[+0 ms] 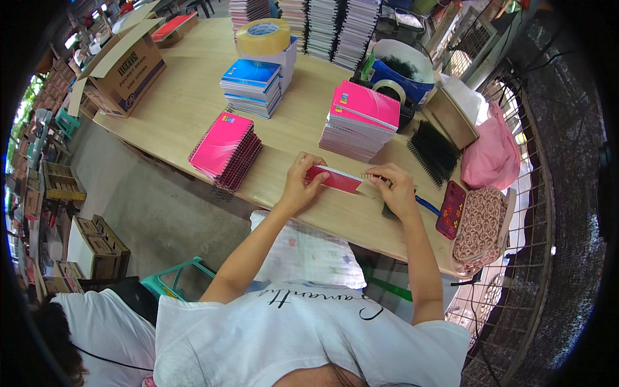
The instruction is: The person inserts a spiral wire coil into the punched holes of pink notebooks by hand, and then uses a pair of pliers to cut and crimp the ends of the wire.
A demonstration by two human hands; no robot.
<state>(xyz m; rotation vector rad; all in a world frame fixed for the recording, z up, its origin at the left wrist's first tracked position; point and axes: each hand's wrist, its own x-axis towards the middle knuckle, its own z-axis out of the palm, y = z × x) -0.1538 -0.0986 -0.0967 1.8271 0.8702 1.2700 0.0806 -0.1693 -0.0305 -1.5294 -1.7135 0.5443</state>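
Pink notebook point(334, 178), thin, spiral-edged

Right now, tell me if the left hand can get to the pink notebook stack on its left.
Probably yes. The left hand holds a pink notebook, but bare table lies between it and the pink notebook stack; nothing blocks it.

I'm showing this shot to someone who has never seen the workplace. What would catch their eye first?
Probably the bright pink notebooks: one fanned stack left of the hands, a taller stack behind them. At the table's near edge, the left hand and right hand hold a small pink notebook between them. A big roll of tape sits on a box at the far side.
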